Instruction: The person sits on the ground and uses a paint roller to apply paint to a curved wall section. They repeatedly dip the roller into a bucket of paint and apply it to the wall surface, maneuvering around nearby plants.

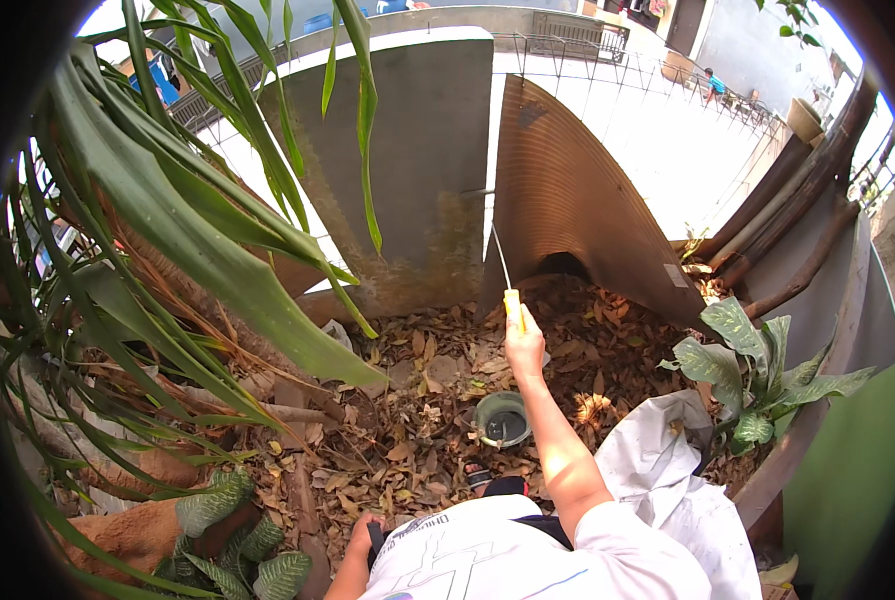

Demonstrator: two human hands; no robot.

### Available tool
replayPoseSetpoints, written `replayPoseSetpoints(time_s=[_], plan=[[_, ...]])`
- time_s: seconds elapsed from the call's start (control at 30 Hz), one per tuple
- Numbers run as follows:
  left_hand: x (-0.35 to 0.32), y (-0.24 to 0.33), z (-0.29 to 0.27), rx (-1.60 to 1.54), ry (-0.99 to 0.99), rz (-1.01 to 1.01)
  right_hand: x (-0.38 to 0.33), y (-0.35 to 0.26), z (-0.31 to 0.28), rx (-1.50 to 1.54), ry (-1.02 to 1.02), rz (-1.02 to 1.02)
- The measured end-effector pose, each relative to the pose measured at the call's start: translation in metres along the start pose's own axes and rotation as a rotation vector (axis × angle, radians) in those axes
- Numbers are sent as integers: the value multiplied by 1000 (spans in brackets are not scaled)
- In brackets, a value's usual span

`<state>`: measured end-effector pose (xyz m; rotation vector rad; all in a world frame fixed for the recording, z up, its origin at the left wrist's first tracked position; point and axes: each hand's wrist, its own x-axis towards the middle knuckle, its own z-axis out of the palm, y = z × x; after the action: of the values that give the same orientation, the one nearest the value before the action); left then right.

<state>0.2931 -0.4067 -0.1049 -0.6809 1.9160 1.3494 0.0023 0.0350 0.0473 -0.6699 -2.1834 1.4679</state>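
Observation:
My right arm reaches forward over the leaf-covered ground. My right hand [525, 345] is closed around the yellow handle of a long, thin-bladed tool [503, 262]. Its narrow metal blade points up and away, towards the gap between a grey wall panel [408, 170] and a rusty corrugated sheet [568, 190]. Whether the blade touches either one cannot be made out. Low beside my body is my left hand [364, 532], next to something black; its fingers are mostly hidden. A round greenish bucket [479, 412] with dark contents stands on the dry leaves below my right forearm.
Long green leaves [188, 220] hang across the left side. A broad-leaved plant [738, 370] and a white sheet [658, 450] are at the right. Wooden poles [803, 190] lean there too. Beyond the wire fence [608, 60], a person in blue [715, 85] is far off.

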Motion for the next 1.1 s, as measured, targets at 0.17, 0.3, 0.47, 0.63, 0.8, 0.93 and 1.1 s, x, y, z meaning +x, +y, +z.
replayPoseSetpoints(time_s=[0.17, 0.3, 0.47, 0.63, 0.8, 0.93, 1.1], plan=[[-3, -25, -2, 242, 80, 98, -7, -32, -21, 100, -19, 38], [-9, 9, 1, 242, 23, -17, -10, -33, -32, 126, -7, -11], [-8, 12, 3, 268, 80, 26, -12, -24, -29, 11, -59, -1], [-13, 35, 9, 408, 81, 23, 2, 23, -2, -79, -6, -18], [0, -21, -8, 237, 127, 45, 6, -1, 7, 71, -40, 74], [5, -14, -6, 631, 112, -94, 20, 10, -5, 130, -13, -61], [-12, -15, 0, 524, 135, -83, 9, -38, -33, 260, -62, -40]])
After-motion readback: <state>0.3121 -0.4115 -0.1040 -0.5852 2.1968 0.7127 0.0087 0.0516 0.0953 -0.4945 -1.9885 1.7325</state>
